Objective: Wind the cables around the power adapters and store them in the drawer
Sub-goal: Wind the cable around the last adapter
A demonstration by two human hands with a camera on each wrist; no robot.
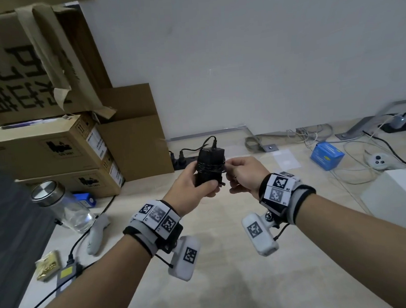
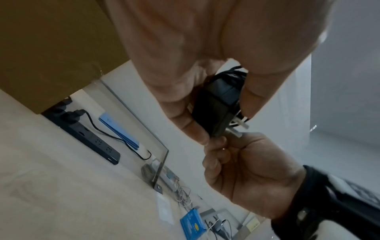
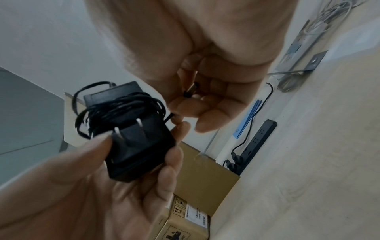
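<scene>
Above a pale wood-grain desk top (image 1: 226, 258) set against a plain white wall (image 1: 262, 56), the left hand (image 1: 189, 187) grips a black block-shaped power adapter (image 1: 208, 167), fingers and thumb curled round its lower body. Two metal plug prongs (image 3: 127, 126) face the right wrist camera. Thin black cable (image 3: 123, 107) is wound in several turns about the adapter's middle. The right hand (image 1: 244, 175) sits just beside it, fingers curled, pinching the cable's free end; the barrel connector (image 3: 190, 90) lies inside the curled fingers.

Desk contents: stacked brown cardboard boxes (image 1: 51, 147) at the left rear, a black power strip (image 2: 86, 133) along the wall, a clear glass jar with metal lid (image 1: 61, 203), a small blue carton (image 1: 326, 155), loose pale cables (image 1: 314, 134) and metal brackets (image 1: 265, 146).
</scene>
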